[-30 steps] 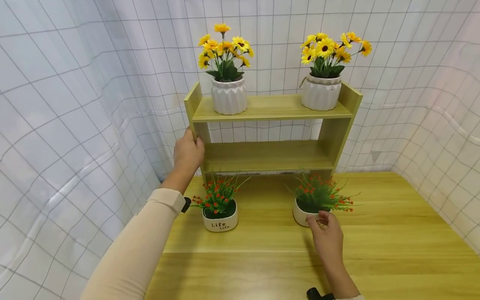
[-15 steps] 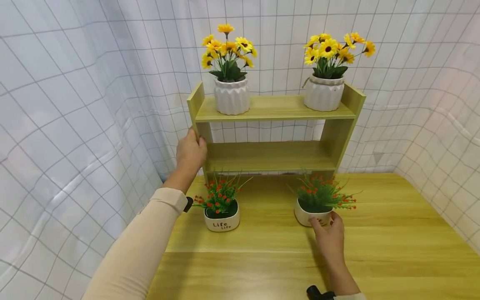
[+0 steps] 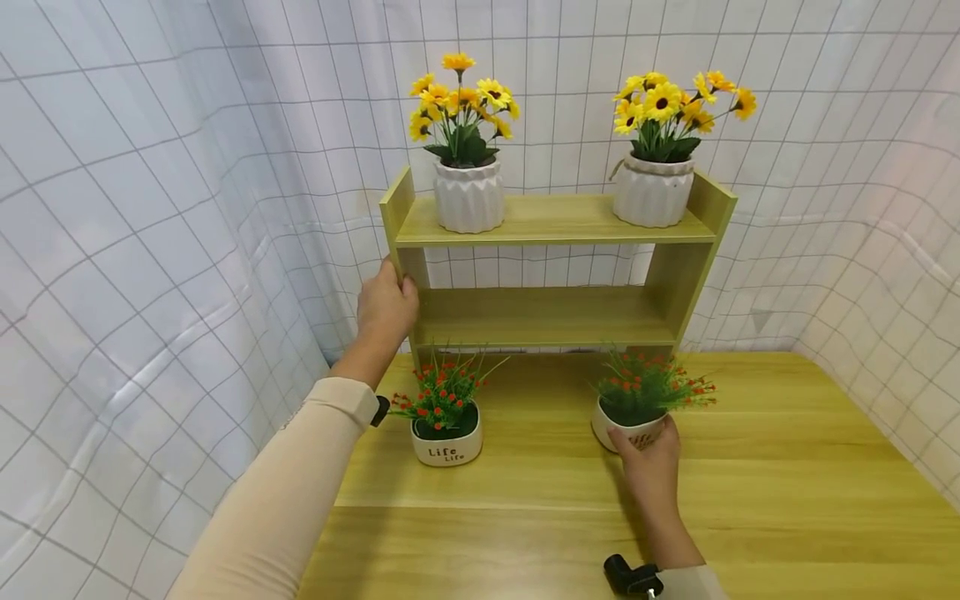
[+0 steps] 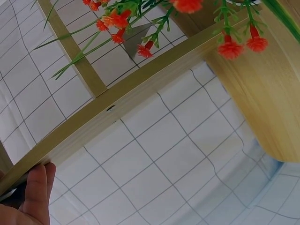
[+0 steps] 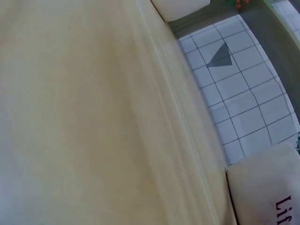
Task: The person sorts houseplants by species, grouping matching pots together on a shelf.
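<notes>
In the head view my left hand (image 3: 386,310) grips the left side panel of a two-tier wooden shelf (image 3: 543,317). Its fingers (image 4: 37,192) bend against the panel's edge in the left wrist view. My right hand (image 3: 651,462) holds the front of the right white flower pot (image 3: 606,427), thumb at the left and fingers at the right side. Green leaves and small red flowers fill this pot. A matching pot (image 3: 448,450) marked "Life" stands to the left, untouched. The right wrist view shows the right pot (image 5: 262,183), but not the hand.
On the top shelf board stand two ribbed white pots, the left one (image 3: 469,198) and the right one (image 3: 654,193), both with yellow flowers. A wooden table (image 3: 540,492) lies underneath. Grid-patterned curtain (image 3: 150,208) hangs behind and at both sides.
My right hand has shifted slightly left and settled more closely round the right pot. My left hand keeps its place on the shelf panel. The head view has moved slightly.
</notes>
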Demonstrator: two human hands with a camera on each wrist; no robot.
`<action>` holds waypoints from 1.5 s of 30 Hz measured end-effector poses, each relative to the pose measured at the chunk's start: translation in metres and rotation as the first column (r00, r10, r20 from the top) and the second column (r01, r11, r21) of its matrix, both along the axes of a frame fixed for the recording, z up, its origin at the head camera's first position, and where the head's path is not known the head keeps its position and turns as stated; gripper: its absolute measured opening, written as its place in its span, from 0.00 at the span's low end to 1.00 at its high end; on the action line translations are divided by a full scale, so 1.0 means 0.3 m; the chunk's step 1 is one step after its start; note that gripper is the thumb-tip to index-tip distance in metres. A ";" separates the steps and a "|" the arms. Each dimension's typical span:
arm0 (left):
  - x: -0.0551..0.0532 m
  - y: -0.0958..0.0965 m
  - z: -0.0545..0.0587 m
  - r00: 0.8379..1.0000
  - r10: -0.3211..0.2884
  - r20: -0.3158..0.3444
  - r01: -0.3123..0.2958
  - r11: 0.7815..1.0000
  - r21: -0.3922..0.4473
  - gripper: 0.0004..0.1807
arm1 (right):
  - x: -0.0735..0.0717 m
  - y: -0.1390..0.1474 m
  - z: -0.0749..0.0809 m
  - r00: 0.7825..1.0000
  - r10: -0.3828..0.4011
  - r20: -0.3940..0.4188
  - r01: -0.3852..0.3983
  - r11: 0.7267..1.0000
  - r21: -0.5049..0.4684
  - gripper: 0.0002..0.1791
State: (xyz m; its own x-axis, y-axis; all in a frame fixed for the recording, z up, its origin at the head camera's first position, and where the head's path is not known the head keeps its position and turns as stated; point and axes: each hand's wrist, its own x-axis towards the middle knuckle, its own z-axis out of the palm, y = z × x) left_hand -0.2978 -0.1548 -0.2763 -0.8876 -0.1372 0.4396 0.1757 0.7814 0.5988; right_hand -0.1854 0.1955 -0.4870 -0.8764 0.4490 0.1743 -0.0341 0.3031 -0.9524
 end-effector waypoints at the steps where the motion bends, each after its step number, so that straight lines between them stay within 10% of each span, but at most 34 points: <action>1: 0.001 0.000 0.000 1.000 0.001 0.000 -0.001 1.000 -0.001 0.16 | -0.006 0.002 -0.003 1.000 -0.002 -0.005 0.002 1.000 0.008 0.53; 15: -0.001 0.000 -0.003 1.000 0.000 0.003 0.000 1.000 -0.003 0.16 | -0.064 0.040 -0.015 0.999 0.034 -0.001 -0.034 0.999 0.017 0.55; 32: -0.001 -0.002 -0.003 1.000 -0.004 0.010 0.004 1.000 -0.006 0.15 | 0.020 0.062 0.009 0.993 0.032 0.111 -0.032 0.999 0.001 0.59; 45: -0.005 -0.003 -0.005 1.000 -0.005 0.009 0.005 1.000 0.007 0.16 | 0.097 0.045 0.104 0.996 -0.053 -0.073 0.054 0.998 0.009 0.56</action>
